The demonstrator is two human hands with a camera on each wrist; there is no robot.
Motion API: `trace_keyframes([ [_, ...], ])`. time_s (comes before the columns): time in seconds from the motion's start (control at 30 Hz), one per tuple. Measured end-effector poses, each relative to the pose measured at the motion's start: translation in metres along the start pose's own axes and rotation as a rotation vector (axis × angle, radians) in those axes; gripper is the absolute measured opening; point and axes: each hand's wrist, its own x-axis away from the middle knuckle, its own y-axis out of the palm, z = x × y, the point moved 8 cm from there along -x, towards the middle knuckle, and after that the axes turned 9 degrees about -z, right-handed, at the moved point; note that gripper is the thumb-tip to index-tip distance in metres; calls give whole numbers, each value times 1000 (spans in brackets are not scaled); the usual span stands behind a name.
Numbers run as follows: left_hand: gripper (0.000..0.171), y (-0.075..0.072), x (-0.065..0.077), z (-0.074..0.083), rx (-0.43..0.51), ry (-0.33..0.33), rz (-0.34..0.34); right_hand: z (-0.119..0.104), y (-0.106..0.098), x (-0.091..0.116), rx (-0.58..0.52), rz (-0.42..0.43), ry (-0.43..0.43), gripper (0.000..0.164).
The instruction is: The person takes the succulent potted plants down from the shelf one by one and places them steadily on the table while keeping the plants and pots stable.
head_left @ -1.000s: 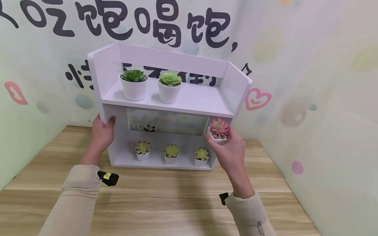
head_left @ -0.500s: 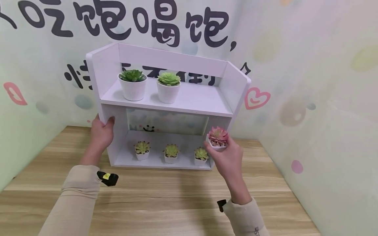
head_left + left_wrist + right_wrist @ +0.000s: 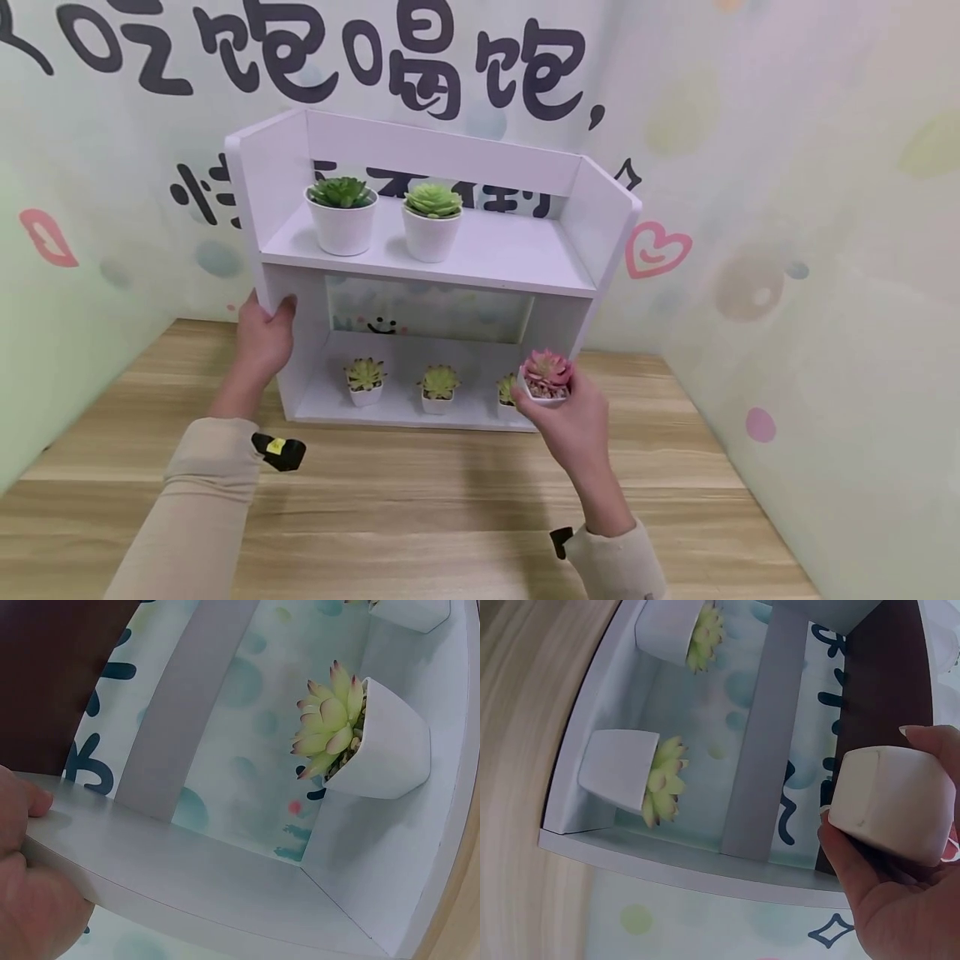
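Observation:
In the head view a white two-tier shelf (image 3: pixel 420 271) stands on the wooden table. My left hand (image 3: pixel 264 337) grips the edge of its left side panel; the left wrist view shows fingers and thumb on either side of that board. A pink succulent in a white pot (image 3: pixel 547 375) is held by my right hand (image 3: pixel 573 421), in front of the shelf's lower right side. The right wrist view shows thumb and fingers around the white pot (image 3: pixel 889 802). Behind it, a small succulent (image 3: pixel 507 396) at the lower right is partly hidden.
Two larger potted succulents, one dark green (image 3: pixel 341 217) and one light green (image 3: pixel 432 221), stand on the upper tier. Along the lower tier sit further small succulents, at left (image 3: pixel 365 382) and middle (image 3: pixel 438 387). Close behind is a printed wall (image 3: pixel 480 50); another wall (image 3: pixel 825 292) rises at right.
My right hand has lowered the pink succulent and brought it slightly left, so it now covers part of the lower right small plant. The left hand keeps its grip on the shelf.

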Motion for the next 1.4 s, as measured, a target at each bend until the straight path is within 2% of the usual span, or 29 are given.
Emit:
trace_keyframes([
  [0.13, 52, -1, 1, 0, -1, -7, 18, 8, 7, 3, 12, -41, 29, 56],
  [0.37, 53, 0, 1, 0, -16, -9, 9, 19, 14, 5, 33, -74, 61, 62],
  [0.73, 54, -1, 0, -2, -1, -31, 30, 33, 28, 3, 31, -102, 54, 62],
  [1.0, 54, 1, -2, -5, -7, -18, 7, 45, 32, 2, 75, -136, 94, 67],
  [1.2, 53, 0, -2, -4, 0, -24, 26, 51, 38, 3, 98, -185, 107, 74],
  [1.4, 54, 0, -1, -2, 0, -17, 30, 53, 45, 5, 140, -188, 125, 78],
])
